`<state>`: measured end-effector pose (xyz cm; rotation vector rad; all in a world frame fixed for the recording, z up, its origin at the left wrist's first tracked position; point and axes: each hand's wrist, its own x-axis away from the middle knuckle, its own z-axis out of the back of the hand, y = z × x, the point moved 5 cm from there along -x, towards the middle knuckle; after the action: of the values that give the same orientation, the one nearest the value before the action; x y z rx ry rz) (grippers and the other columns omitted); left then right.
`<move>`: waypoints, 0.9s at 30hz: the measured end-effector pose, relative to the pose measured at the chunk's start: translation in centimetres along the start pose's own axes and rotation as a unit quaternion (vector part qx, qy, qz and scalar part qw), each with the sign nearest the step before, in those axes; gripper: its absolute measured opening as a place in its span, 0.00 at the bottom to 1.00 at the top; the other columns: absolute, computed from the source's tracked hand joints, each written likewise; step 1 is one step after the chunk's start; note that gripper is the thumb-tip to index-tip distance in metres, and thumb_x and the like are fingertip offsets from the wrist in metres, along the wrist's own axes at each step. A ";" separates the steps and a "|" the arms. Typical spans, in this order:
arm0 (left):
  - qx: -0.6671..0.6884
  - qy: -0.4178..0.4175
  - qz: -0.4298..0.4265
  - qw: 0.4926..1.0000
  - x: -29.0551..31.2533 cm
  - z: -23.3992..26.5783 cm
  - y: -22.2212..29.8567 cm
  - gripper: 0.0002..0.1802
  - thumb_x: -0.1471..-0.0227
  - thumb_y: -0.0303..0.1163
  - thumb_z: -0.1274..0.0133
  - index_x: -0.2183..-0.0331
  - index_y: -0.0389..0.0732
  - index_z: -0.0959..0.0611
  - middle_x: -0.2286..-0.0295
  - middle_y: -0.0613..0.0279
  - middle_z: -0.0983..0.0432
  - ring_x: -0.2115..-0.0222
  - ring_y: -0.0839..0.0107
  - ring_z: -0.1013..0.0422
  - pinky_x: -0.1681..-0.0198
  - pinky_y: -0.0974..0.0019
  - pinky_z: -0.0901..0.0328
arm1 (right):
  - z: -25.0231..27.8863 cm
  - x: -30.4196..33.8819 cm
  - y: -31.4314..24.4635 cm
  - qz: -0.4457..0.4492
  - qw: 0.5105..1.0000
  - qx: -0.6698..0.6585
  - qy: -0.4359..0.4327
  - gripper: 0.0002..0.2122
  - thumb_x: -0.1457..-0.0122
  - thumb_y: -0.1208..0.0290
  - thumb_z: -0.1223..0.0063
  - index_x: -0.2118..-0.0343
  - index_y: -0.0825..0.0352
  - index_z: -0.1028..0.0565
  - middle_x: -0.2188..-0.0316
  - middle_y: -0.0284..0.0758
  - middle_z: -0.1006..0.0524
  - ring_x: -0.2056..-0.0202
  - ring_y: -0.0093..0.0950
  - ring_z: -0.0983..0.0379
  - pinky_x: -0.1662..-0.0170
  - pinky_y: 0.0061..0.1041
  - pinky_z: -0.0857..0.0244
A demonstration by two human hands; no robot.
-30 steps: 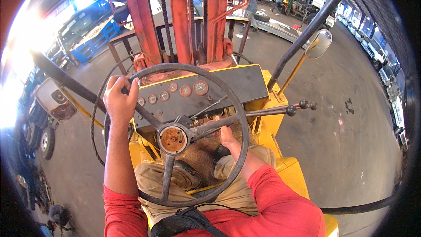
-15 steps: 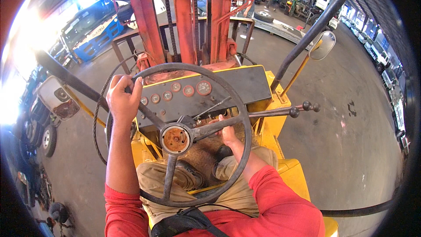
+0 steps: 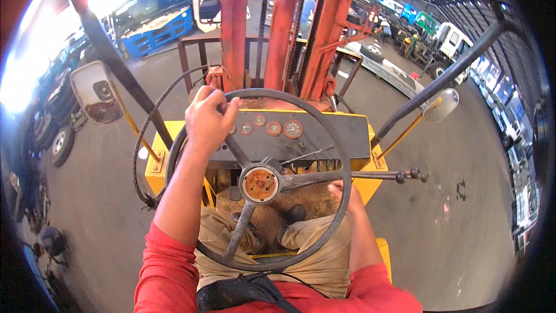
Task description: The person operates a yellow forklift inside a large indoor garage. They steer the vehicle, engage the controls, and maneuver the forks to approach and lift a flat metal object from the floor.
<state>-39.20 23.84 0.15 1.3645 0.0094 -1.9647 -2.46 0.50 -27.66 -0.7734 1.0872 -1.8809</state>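
One black steering wheel (image 3: 259, 181) with a rusty round hub sits in front of the person on a yellow forklift. The left hand (image 3: 207, 119) is at the wheel's upper left rim, fingers curled tight around it. The right hand (image 3: 343, 192) lies at the wheel's right rim, partly behind it; whether its fingers grip cannot be told. Beyond the wheel, four round gauges (image 3: 271, 127) line the dark dashboard. Two black-knobbed levers (image 3: 408, 175) stick out right of the wheel. Two mirrors (image 3: 95, 93) flank it, and three red mast rails (image 3: 282, 26) rise beyond it.

A single head-worn fisheye is looking steeply down, close over the steering wheel (image 3: 259, 181), facing forward toward the red mast (image 3: 278, 29).
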 end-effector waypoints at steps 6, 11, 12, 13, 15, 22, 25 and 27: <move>0.009 -0.024 0.019 0.999 -0.2 -0.5 0.5 0.18 0.48 0.42 0.36 0.78 0.40 0.21 0.71 0.57 0.26 0.69 0.50 0.24 0.65 0.49 0.30 | 7.8 7.1 -2.4 0.101 0.948 -0.159 0.256 0.14 0.30 0.62 0.46 0.60 0.69 0.18 0.70 0.32 0.18 0.70 0.20 0.23 0.65 0.20 0.31; 0.006 -0.008 0.015 1.000 -0.1 -0.4 0.2 0.18 0.47 0.42 0.35 0.77 0.39 0.21 0.72 0.55 0.25 0.71 0.51 0.24 0.66 0.50 0.31 | 6.2 7.4 -4.0 0.086 0.951 -0.201 0.219 0.13 0.28 0.62 0.49 0.60 0.67 0.18 0.70 0.31 0.18 0.70 0.19 0.24 0.66 0.19 0.31; 0.007 -0.004 0.013 1.000 0.0 -0.4 -0.1 0.18 0.47 0.42 0.35 0.77 0.38 0.21 0.72 0.55 0.25 0.72 0.52 0.24 0.67 0.51 0.31 | 5.0 6.6 -3.5 0.066 0.958 -0.205 0.191 0.13 0.28 0.62 0.49 0.60 0.66 0.18 0.69 0.31 0.18 0.70 0.19 0.24 0.66 0.20 0.31; 0.000 0.010 -0.008 1.000 0.0 -0.4 0.1 0.18 0.47 0.41 0.35 0.77 0.38 0.21 0.72 0.55 0.25 0.73 0.52 0.24 0.67 0.51 0.31 | 3.9 5.9 -2.3 0.049 0.964 -0.199 0.170 0.12 0.29 0.61 0.48 0.58 0.65 0.19 0.69 0.31 0.19 0.70 0.19 0.24 0.66 0.20 0.30; 0.004 0.004 -0.006 1.000 0.0 -0.7 0.3 0.17 0.47 0.40 0.35 0.76 0.38 0.21 0.72 0.55 0.25 0.73 0.52 0.24 0.68 0.51 0.31 | 1.7 4.4 -0.3 0.016 0.968 -0.211 0.133 0.13 0.29 0.60 0.47 0.54 0.64 0.21 0.68 0.31 0.19 0.70 0.20 0.24 0.68 0.21 0.29; 0.014 0.012 -0.001 1.000 0.1 -0.5 -0.1 0.16 0.48 0.39 0.34 0.76 0.39 0.21 0.72 0.56 0.26 0.73 0.52 0.25 0.68 0.52 0.31 | -4.5 1.2 0.5 -0.053 0.978 -0.181 0.092 0.25 0.30 0.57 0.45 0.37 0.66 0.36 0.66 0.36 0.21 0.70 0.21 0.25 0.71 0.25 0.27; 0.027 -0.008 0.019 0.999 0.1 -0.6 -0.1 0.17 0.47 0.41 0.36 0.77 0.40 0.21 0.72 0.56 0.26 0.71 0.50 0.24 0.66 0.49 0.31 | -5.2 0.1 0.9 -0.075 0.977 -0.171 0.102 0.25 0.29 0.59 0.47 0.36 0.67 0.37 0.65 0.36 0.21 0.69 0.20 0.25 0.71 0.24 0.27; 0.019 -0.007 0.015 1.000 0.0 -0.5 0.1 0.17 0.47 0.42 0.36 0.78 0.41 0.21 0.72 0.57 0.26 0.70 0.50 0.24 0.66 0.49 0.31 | -5.4 -0.3 0.8 -0.075 0.973 -0.193 0.105 0.21 0.28 0.60 0.49 0.39 0.67 0.34 0.66 0.35 0.21 0.70 0.21 0.26 0.70 0.24 0.28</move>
<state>-38.75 23.99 -0.09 1.3678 -0.0537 -1.9590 -6.38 2.62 -30.80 -0.9063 1.6003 -1.9335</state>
